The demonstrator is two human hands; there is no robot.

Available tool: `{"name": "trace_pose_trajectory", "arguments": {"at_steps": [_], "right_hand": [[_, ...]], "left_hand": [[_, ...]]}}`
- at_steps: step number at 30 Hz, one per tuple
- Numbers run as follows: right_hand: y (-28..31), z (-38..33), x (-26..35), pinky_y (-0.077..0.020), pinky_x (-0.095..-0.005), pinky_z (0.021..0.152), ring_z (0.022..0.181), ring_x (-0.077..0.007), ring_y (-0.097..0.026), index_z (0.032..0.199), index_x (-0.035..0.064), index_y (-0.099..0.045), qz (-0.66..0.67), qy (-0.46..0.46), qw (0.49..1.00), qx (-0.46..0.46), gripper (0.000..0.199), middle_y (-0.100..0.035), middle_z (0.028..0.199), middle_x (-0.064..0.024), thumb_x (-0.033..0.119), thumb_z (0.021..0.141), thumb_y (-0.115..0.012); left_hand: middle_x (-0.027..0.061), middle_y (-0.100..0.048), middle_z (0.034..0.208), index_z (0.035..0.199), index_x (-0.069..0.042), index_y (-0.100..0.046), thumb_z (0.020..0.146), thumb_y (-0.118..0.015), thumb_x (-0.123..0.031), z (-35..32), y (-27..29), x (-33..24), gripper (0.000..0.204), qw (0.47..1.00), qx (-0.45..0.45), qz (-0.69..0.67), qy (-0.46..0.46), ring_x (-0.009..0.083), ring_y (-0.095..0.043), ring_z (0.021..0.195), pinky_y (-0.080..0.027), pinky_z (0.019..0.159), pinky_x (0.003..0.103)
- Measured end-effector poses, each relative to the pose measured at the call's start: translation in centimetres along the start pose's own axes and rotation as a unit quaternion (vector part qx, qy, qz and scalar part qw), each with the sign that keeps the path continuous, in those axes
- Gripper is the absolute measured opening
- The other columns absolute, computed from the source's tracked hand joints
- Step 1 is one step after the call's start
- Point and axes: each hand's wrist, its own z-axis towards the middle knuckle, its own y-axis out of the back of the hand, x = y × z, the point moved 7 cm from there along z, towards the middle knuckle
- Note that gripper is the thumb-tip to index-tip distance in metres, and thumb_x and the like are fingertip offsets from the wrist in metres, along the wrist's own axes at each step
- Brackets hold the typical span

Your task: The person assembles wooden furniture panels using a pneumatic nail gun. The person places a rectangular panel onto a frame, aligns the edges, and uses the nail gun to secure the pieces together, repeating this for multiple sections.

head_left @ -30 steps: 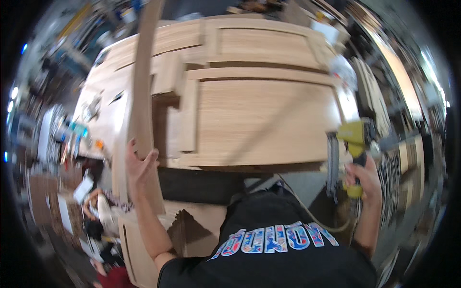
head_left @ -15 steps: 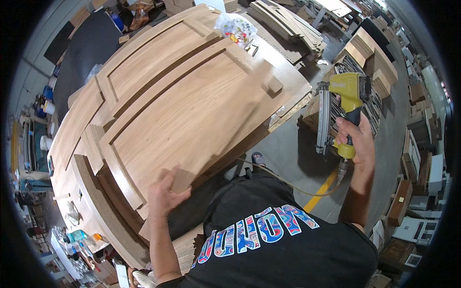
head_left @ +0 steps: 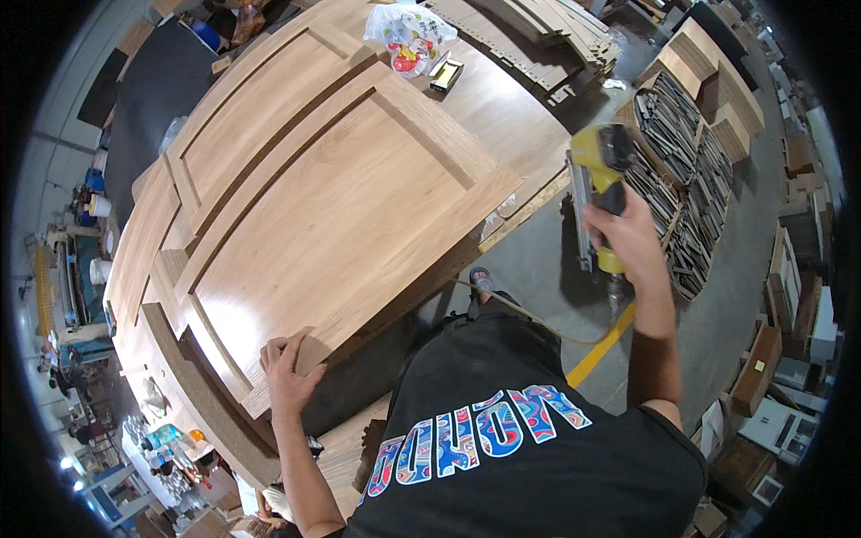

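A light wooden panel (head_left: 296, 215) with raised strips around its edges lies tilted across the worktable. My left hand (head_left: 291, 372) grips the near left end of a long wooden strip (head_left: 404, 269), thumb apart from the fingers. That strip lies along the panel's near edge, reaching toward the right corner. Off the panel's right side, my right hand (head_left: 628, 238) is wrapped around the handle of a yellow-green nail gun (head_left: 596, 148), holding it in the air above the floor. An air hose (head_left: 556, 332) runs from its lower end toward my body.
A second framed panel (head_left: 260, 99) lies beyond. On the table's far right are a printed plastic bag (head_left: 408, 36) and a small metal-edged box (head_left: 447, 73). Curved boards (head_left: 206, 394) stand at the left. Boxes of thin offcuts (head_left: 664, 134) sit on the floor at right.
The long strip, blurred and angled over the panel before, now lies along its near edge. My left hand has moved slightly left and down. The nail gun has shifted left.
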Motion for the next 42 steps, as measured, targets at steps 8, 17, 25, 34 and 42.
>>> {"name": "trace_pose_trajectory", "arguments": {"at_steps": [8,17,25,34,42], "right_hand": [[-6.9,9.4,-4.2,-0.0622,-0.0422,0.090,0.097,-0.0305,-0.080,0.151,0.0052,-0.066,-0.196,0.060,0.979,0.005,0.060,-0.081,0.107,-0.0163,0.017,0.095,-0.084],[-8.5,10.2,-4.0,-0.0613,-0.0423,0.100,0.108,-0.0305,-0.082,0.149,0.0089,-0.068,-0.321,0.108,0.941,-0.013,0.062,-0.085,0.114,-0.0132,0.014,0.091,-0.086],[-8.7,10.1,-3.9,-0.0616,-0.0423,0.098,0.105,-0.0310,-0.082,0.145,0.0057,-0.070,-0.349,0.094,0.932,-0.007,0.059,-0.085,0.111,-0.0122,0.014,0.090,-0.087],[-8.8,10.3,-4.2,-0.0601,-0.0487,0.103,0.117,-0.0405,-0.079,0.156,0.0092,-0.067,-0.275,0.050,0.960,0.029,0.070,-0.083,0.118,-0.0202,0.021,0.090,-0.087],[-9.1,10.2,-3.2,-0.0607,-0.0475,0.101,0.113,-0.0367,-0.081,0.154,0.0116,-0.069,-0.321,0.062,0.945,0.023,0.065,-0.085,0.114,-0.0149,0.020,0.091,-0.084]], "left_hand": [[0.0154,-0.070,0.149,0.152,-0.007,-0.068,0.080,-0.098,-0.031,6.2,-4.4,-12.8,0.082,0.991,-0.093,-0.011,-0.093,0.0397,-0.063,0.140,-0.050,0.122,0.051],[0.0007,-0.068,0.161,0.149,-0.017,-0.072,0.079,-0.096,-0.026,11.2,-8.2,-19.5,0.075,0.985,-0.075,-0.014,-0.153,0.0311,-0.059,0.155,-0.047,0.129,0.051],[0.0021,-0.071,0.158,0.143,-0.014,-0.075,0.077,-0.096,-0.022,11.4,-7.8,-19.4,0.070,0.987,-0.067,-0.044,-0.142,0.0317,-0.060,0.154,-0.049,0.128,0.049],[0.0007,-0.073,0.156,0.141,-0.015,-0.079,0.076,-0.097,-0.026,11.3,-7.7,-18.8,0.068,0.987,-0.064,-0.050,-0.135,0.0318,-0.061,0.152,-0.048,0.129,0.051],[0.0009,-0.075,0.153,0.140,-0.017,-0.079,0.076,-0.097,-0.028,11.1,-8.0,-18.7,0.067,0.988,-0.078,-0.053,-0.126,0.0322,-0.062,0.151,-0.047,0.128,0.052]]}}
